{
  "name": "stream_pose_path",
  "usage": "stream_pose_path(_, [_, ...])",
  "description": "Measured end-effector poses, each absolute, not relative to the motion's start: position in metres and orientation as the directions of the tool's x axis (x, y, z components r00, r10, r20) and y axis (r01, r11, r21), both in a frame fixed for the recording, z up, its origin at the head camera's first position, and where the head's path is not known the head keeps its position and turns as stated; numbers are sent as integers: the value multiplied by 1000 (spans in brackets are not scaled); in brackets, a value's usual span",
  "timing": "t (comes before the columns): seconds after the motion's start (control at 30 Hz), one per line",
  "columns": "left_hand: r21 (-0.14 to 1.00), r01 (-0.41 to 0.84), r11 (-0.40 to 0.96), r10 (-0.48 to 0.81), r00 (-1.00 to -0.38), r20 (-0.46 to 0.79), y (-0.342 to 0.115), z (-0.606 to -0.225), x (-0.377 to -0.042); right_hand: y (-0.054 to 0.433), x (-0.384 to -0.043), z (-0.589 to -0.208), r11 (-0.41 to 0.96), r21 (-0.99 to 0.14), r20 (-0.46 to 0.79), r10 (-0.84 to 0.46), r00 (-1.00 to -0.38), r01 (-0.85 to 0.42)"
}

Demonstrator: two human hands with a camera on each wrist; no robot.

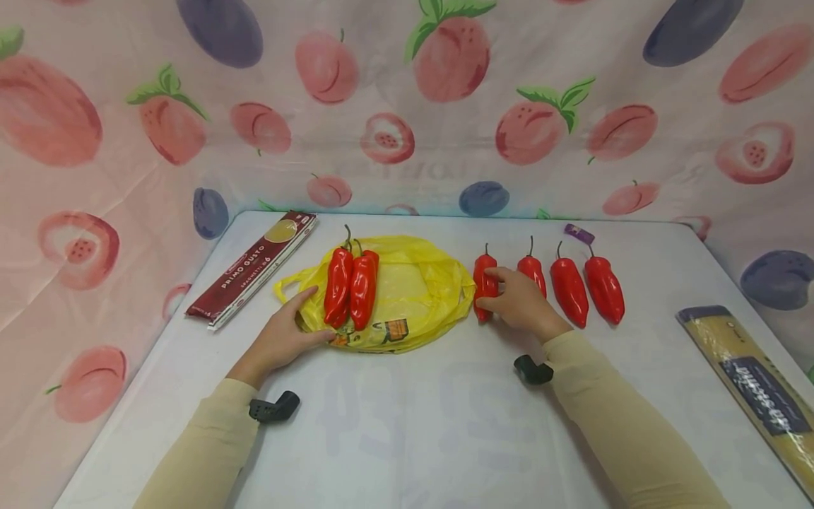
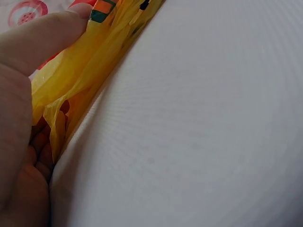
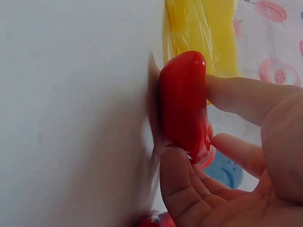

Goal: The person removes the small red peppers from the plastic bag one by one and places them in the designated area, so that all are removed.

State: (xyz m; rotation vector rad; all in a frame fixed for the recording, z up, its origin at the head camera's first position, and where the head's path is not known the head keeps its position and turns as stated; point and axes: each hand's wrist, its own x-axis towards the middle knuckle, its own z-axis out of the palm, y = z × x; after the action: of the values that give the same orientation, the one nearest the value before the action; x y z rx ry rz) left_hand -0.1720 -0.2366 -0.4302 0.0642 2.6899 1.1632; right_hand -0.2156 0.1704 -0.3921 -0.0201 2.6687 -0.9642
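Observation:
A yellow plastic bag (image 1: 422, 276) lies flat on the table, with two red peppers (image 1: 338, 286) side by side on its left part, stems pointing away. At the bag's left edge rests my left hand (image 1: 282, 339), thumb and fingers spread apart; in the left wrist view the thumb reaches over the yellow plastic (image 2: 71, 80). My right hand (image 1: 518, 304) holds another red pepper (image 1: 485, 283) just right of the bag. The right wrist view has this pepper (image 3: 183, 101) between thumb and fingers, close to the tabletop.
Right of the held pepper, three more red peppers (image 1: 569, 291) lie in a row, one partly behind my right hand. A small purple packet (image 1: 579, 234) sits behind them. A dark red spaghetti pack (image 1: 254, 272) is at the left, a yellowish pasta pack (image 1: 757, 382) at the right edge.

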Motion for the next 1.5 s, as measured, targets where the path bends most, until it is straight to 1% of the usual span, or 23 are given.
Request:
stream_pose_path(0.47, [725, -24, 688, 130, -979, -156, -235, -430, -171, 170, -218, -389, 783, -618, -284, -131, -950, 77])
stream_pose_path(0.77, [726, -28, 688, 126, -980, -157, -237, -432, -172, 173, -218, -375, 778, -626, -235, -126, -964, 50])
stream_pose_path(0.9, [725, -28, 688, 125, -980, -157, -237, -432, -172, 175, -217, -364, 790, -613, -202, -128, -971, 23])
stream_pose_path(1.0, [722, -29, 691, 125, -979, -159, -238, -433, -172, 176, -216, -359, 805, -593, -200, -120, -973, 23])
stream_pose_path(1.27, [715, -25, 699, 125, -980, -157, -239, -433, -172, 178, -217, -373, 826, -560, -280, -116, -953, 64])
stream_pose_path(1.5, [714, -19, 700, 127, -981, -150, -238, -432, -172, 174, -219, -379, 831, -555, -264, -123, -957, 46])
